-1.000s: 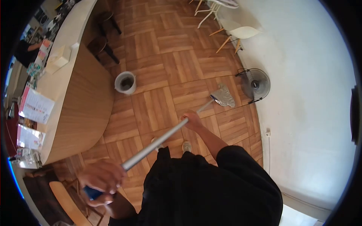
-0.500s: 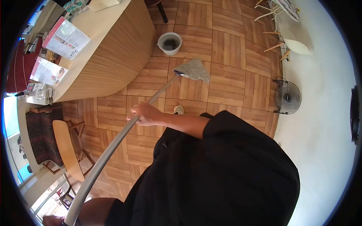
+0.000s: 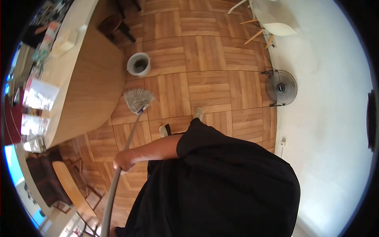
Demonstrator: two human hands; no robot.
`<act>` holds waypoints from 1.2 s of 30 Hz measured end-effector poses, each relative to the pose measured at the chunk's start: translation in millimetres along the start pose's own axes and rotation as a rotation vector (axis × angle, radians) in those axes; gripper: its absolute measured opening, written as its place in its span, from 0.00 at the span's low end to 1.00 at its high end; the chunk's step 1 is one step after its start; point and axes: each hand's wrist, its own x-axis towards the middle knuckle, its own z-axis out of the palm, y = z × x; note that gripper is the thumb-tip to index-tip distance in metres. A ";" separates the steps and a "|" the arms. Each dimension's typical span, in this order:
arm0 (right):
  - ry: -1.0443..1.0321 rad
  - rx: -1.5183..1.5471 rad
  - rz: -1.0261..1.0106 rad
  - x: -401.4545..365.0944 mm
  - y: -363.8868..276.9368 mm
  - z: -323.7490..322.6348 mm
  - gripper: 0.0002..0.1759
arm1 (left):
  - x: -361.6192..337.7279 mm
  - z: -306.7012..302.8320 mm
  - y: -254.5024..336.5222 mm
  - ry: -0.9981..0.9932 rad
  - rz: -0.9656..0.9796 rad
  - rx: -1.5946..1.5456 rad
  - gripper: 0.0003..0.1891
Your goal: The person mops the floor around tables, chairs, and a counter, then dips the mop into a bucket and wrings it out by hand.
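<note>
My right hand (image 3: 124,161) is closed around the grey pole of a mop (image 3: 112,193), partway along it. The pole runs from the bottom edge up to the mop's pale string head (image 3: 138,100), which lies spread on the wooden floor near the counter's base. My left hand is outside the frame; only a sliver of skin shows beside the pole at the bottom edge. A white bucket (image 3: 139,64) with dark contents stands just beyond the mop head.
A wood-panelled counter (image 3: 92,75) runs along the left, with a stool (image 3: 111,24) beside it. Against the right wall are a round fan (image 3: 281,87) and a white chair (image 3: 278,28). A wooden table (image 3: 71,187) stands lower left. Behind the counter, a person's arm (image 3: 41,29) shows.
The mop head has swept left across the floor, towards the counter. My right hand has moved down and left with the pole. My left hand has left the view, which has shifted.
</note>
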 end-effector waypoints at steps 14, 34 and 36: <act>0.360 -0.203 0.399 -285.0 53.2 -192.6 0.09 | 79.4 166.9 -157.3 -0.302 -0.026 -0.266 0.15; 1.142 -0.629 1.222 -612.6 222.0 -318.1 0.07 | 49.0 252.7 -408.2 -0.596 -0.675 -0.342 0.11; 1.281 -0.583 1.001 -571.0 229.6 -329.2 0.06 | 87.7 213.8 -404.6 -0.527 -0.633 -0.386 0.10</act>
